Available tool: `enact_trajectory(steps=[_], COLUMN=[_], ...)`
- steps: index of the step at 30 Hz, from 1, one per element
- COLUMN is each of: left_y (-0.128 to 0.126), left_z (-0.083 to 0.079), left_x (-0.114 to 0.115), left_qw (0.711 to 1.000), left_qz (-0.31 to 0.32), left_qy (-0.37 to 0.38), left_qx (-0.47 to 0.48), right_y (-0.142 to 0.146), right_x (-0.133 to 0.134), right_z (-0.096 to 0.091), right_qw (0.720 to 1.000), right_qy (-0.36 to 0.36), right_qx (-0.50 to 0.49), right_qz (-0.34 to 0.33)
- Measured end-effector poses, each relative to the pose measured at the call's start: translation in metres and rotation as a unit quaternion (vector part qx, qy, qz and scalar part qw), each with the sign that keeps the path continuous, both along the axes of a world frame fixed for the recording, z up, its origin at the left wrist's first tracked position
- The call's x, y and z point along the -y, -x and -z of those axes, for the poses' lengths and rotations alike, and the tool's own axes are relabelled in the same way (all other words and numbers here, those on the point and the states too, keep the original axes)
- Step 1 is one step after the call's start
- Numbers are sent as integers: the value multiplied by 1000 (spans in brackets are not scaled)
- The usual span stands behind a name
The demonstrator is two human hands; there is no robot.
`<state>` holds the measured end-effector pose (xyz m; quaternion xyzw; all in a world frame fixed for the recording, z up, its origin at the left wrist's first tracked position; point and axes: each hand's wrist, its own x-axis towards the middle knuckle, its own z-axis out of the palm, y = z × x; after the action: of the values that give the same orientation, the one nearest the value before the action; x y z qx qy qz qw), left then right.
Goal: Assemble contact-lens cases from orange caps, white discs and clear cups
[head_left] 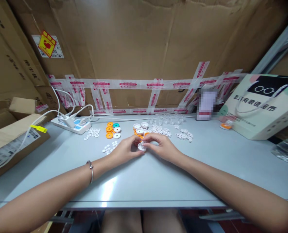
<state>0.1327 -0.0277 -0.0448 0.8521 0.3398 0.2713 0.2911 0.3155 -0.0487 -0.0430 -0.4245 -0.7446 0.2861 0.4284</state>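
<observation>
Near the middle of the table, my left hand (pixel 128 149) grips a round white plastic cap (pixel 141 147) by its edge. My right hand (pixel 161 146) is closed at the fingertips over the same cap, pinching a small white piece (pixel 143 142) at its centre; that piece is too small to name. Just beyond my fingers lie white and orange round caps (pixel 139 131), partly hidden by my hands. A heap of small white plastic parts (pixel 161 130) spreads behind my right hand. Small white discs (pixel 107 149) lie beside my left hand.
Orange, white and teal rings (pixel 109 129) stand left of centre. A power strip (pixel 72 124) with cables sits behind them. Clear small domes (pixel 169 119) line the back. At the right are a phone-like object (pixel 206 104), a paper bag (pixel 260 106) and a clear container (pixel 287 150).
</observation>
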Motion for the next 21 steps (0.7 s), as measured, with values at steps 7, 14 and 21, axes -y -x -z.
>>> enact_trajectory(steps=[7, 14, 21], left_y=[-1, 0, 1], left_z=[1, 1, 0], left_x=[0, 1, 1], left_qw=[1000, 999, 999], left_qz=[11, 23, 23], left_qy=[5, 12, 12], left_qx=[11, 25, 24], right_y=[-2, -2, -1], right_x=[-3, -2, -3], right_z=[5, 4, 5], right_qw=[997, 994, 996], right_qy=[-69, -87, -74], right_qx=[26, 46, 30], right_qz=[-32, -45, -48])
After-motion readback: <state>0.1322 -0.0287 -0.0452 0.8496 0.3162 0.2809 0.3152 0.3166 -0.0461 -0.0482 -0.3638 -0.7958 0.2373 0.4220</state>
